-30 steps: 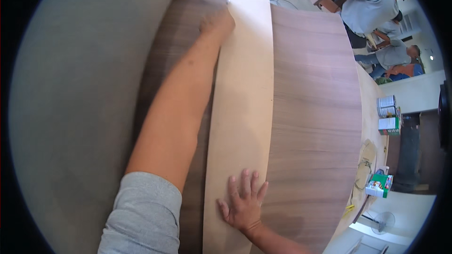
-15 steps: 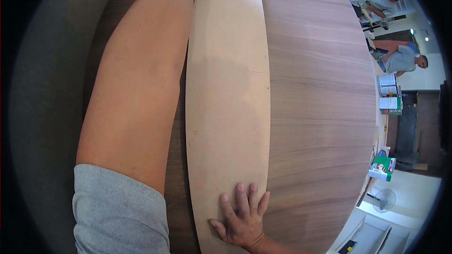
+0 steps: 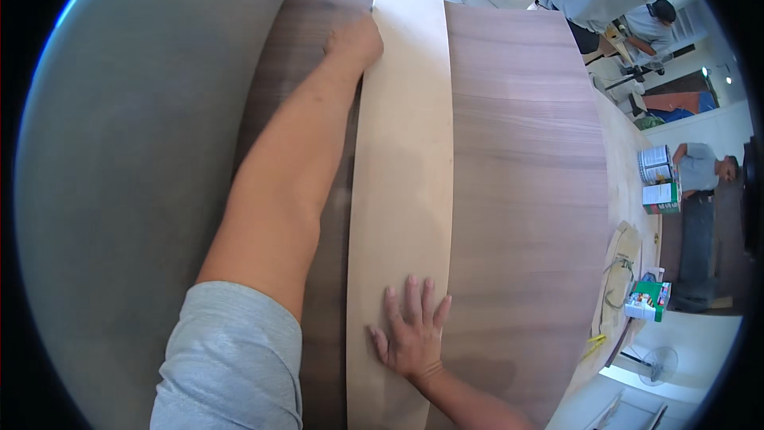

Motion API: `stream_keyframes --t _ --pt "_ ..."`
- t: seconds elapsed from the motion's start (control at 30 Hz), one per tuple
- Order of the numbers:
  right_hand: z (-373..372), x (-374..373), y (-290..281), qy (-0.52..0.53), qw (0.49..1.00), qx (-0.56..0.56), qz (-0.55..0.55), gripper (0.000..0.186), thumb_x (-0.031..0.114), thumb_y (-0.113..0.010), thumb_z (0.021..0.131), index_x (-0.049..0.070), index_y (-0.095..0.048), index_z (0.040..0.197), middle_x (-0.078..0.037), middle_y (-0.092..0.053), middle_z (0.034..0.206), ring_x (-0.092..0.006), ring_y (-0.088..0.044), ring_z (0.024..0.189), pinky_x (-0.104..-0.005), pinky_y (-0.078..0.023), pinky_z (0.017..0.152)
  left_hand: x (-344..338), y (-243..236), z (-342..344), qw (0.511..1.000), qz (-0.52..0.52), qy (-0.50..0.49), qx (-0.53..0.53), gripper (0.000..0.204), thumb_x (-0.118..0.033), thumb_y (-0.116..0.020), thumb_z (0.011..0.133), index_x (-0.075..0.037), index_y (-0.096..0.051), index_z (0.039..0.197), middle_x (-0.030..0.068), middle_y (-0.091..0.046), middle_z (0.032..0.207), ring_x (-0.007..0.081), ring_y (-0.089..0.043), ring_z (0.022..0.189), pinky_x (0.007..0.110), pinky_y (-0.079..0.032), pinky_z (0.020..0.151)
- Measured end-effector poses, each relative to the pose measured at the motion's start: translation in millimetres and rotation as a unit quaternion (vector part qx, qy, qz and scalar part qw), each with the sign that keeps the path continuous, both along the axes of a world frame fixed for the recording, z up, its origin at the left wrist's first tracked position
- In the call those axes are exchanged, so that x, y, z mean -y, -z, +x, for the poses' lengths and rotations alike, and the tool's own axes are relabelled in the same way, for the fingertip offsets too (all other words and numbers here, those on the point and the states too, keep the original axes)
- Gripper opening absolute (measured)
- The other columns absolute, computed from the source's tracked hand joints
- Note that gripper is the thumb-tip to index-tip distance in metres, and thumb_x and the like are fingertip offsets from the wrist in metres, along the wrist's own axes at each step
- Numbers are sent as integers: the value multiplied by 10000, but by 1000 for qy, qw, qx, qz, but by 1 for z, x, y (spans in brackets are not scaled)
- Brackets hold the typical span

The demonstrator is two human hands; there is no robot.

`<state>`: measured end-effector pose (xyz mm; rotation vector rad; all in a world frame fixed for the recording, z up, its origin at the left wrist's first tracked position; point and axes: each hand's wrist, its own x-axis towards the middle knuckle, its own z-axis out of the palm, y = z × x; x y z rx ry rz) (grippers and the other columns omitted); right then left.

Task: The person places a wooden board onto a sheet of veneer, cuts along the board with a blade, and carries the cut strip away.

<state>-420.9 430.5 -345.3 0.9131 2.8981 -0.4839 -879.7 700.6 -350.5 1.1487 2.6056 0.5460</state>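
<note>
A long pale wooden board (image 3: 402, 167) lies lengthwise on a larger brown wood-grain panel (image 3: 525, 167). My right hand (image 3: 412, 334) rests flat on the near part of the board, fingers spread. Reaching far forward, my left hand (image 3: 354, 38) is closed at the board's left edge, near its far end. Its fingers are turned away and blurred, so whatever they hold, if anything, is hidden. A dark gap or shadow runs along the board's left edge, below that hand.
On the bench (image 3: 625, 143) at the right stand a metal can (image 3: 655, 165), a green-and-white box (image 3: 661, 197) and another colourful box (image 3: 649, 300). A yellow tool (image 3: 594, 342) lies closer. Several people in grey shirts are in the background. A fan (image 3: 658, 365) stands at lower right.
The view has shifted, so the board's far end and my left hand now show. My right hand still lies flat on the board. The background person at the right has moved.
</note>
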Motion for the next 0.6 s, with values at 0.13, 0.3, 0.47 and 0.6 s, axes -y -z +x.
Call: stream_keyframes --t 0.13,0.3,0.47,0.6 --pt "2 3 2 7 999 -18 25 766 490 -666 951 114 -471 1590 -278 -261 1708 -567 -177 1569 -836 -127 1143 52 -10 42 1000 -5 -6 18 634 -189 -451 1038 -22 -320 1636 289 -669 1369 422 -660 1282 542 -523 1072" --pt "0 6 -1 5 999 -28 39 768 497 -640 969 110 -443 1602 -269 -239 1715 -560 -161 1575 -842 -134 1146 126 -29 106 999 -25 -17 39 689 -173 -469 1023 -37 -261 1666 298 -698 1303 437 -684 1233 554 -524 1058" --pt "-2 6 -4 8 999 -8 51 781 498 -635 974 107 -415 1613 -270 -221 1720 -564 -168 1568 -841 -169 1135 136 -32 116 991 -2 -27 130 756 -149 -507 993 -43 -210 1680 305 -701 1282 455 -682 1211 568 -508 1056" --pt "-1 4 0 7 1000 3 30 803 475 -641 976 96 -377 1632 -291 -183 1729 -580 -137 1576 -833 -126 1147 94 -10 73 994 42 -55 88 742 -149 -518 980 -54 -258 1669 297 -698 1292 459 -678 1209 568 -498 1067"
